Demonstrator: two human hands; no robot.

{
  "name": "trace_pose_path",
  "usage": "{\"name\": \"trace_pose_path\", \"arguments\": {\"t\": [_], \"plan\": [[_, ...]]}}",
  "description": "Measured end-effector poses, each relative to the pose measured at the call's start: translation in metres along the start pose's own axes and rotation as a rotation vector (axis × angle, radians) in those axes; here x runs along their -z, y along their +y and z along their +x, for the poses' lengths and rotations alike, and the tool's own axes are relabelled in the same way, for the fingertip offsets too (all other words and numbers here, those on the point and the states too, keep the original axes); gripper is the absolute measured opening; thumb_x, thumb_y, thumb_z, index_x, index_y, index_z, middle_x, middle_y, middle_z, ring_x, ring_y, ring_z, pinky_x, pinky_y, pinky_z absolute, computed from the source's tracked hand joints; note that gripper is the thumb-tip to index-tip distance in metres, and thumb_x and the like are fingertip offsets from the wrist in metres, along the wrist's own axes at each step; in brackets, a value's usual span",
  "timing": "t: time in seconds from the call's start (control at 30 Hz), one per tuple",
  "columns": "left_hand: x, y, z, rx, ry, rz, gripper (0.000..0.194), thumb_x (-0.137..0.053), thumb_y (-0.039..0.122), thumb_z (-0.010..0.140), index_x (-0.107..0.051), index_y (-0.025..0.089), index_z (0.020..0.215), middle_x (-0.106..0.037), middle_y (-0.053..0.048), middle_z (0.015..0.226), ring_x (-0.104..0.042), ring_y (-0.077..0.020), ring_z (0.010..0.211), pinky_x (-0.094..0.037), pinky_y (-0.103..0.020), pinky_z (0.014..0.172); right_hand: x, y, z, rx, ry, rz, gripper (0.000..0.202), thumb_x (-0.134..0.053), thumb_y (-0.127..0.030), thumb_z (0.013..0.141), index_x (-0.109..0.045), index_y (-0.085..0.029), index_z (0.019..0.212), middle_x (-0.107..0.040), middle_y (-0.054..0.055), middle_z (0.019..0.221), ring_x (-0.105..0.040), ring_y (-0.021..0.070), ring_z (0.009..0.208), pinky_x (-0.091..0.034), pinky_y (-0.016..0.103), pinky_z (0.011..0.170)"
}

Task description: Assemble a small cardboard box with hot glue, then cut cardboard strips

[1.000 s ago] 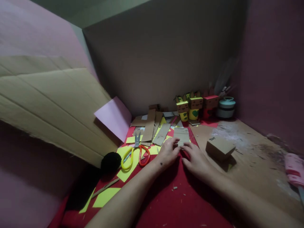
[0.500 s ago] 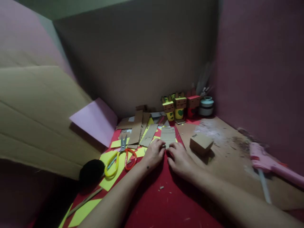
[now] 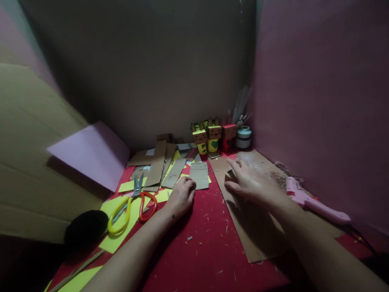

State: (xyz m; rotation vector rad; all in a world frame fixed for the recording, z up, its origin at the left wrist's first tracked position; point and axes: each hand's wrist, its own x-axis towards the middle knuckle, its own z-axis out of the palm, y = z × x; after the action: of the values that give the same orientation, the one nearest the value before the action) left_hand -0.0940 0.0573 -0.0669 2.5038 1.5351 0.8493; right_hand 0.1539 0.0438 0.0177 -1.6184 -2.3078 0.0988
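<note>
My left hand (image 3: pixel 182 196) rests on the red surface (image 3: pixel 197 259), its curled fingers at the lower left corner of a small ridged cardboard piece (image 3: pixel 199 177). My right hand (image 3: pixel 251 178) is over the brown cardboard sheet (image 3: pixel 243 227), thumb and forefinger apart around a small cardboard box (image 3: pixel 230 174); most of the box is hidden by the hand. Left of my left hand lie scissors (image 3: pixel 137 190) with one yellow and one red handle, blades partly apart and pointing away, on yellow paper.
Cardboard strips (image 3: pixel 156 164) lie piled behind the scissors. Animal-faced figures (image 3: pixel 214 133) and a pale blue jar (image 3: pixel 243 138) stand at the back. A pink glue gun (image 3: pixel 316 205) lies right. A lilac panel (image 3: pixel 94 156) leans at left, near a black round thing (image 3: pixel 86 229).
My right hand has left the ridged piece and moved right to the small box, its fingers spreading. My left hand stays by the piece. The view has shifted right.
</note>
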Motion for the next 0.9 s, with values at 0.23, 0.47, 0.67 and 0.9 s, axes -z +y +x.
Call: {"name": "trace_pose_path", "arguments": {"t": [0.23,0.47,0.67,0.9], "plan": [[-0.001,-0.001,-0.001,-0.058,0.028,-0.002,0.023,-0.058,0.032,0.091,-0.061,0.016,0.108,-0.063,-0.007,0.112,-0.062,-0.0199,0.097,-0.054,-0.041,0.084,-0.010,0.004,0.002,-0.082,0.022,-0.074,0.028,-0.048,-0.018,0.084,-0.057,-0.014,0.110,-0.058,0.019,0.109,-0.059,0.0297,0.094,-0.046,0.039,0.075],[-0.001,0.000,0.002,-0.101,0.137,-0.036,0.023,-0.058,0.032,0.092,-0.062,0.015,0.106,-0.065,-0.006,0.105,-0.064,-0.0175,0.089,-0.055,-0.038,0.078,-0.005,0.008,-0.001,-0.083,0.117,-0.202,0.039,-0.056,-0.035,0.086,-0.056,-0.014,0.119,-0.056,0.024,0.117,-0.056,0.0395,0.103,-0.048,0.051,0.080],[0.071,0.025,-0.003,-0.030,0.481,0.075,0.020,-0.055,0.030,0.093,-0.061,0.018,0.107,-0.065,-0.006,0.105,-0.063,-0.0154,0.085,-0.055,-0.034,0.074,-0.033,-0.024,-0.031,0.289,0.205,-0.078,0.038,-0.052,-0.028,0.086,-0.058,-0.013,0.121,-0.062,0.019,0.118,-0.060,0.0345,0.104,-0.052,0.048,0.083],[0.200,0.033,-0.119,0.284,1.328,0.380,0.052,-0.060,0.022,0.085,-0.038,0.024,0.132,-0.042,-0.008,0.132,-0.046,-0.0231,0.117,-0.042,-0.040,0.096,-0.085,-0.037,-0.052,0.469,0.369,0.039,0.031,-0.044,-0.021,0.087,-0.066,-0.012,0.108,-0.069,0.019,0.111,-0.068,0.0311,0.095,-0.058,0.044,0.074]]}}
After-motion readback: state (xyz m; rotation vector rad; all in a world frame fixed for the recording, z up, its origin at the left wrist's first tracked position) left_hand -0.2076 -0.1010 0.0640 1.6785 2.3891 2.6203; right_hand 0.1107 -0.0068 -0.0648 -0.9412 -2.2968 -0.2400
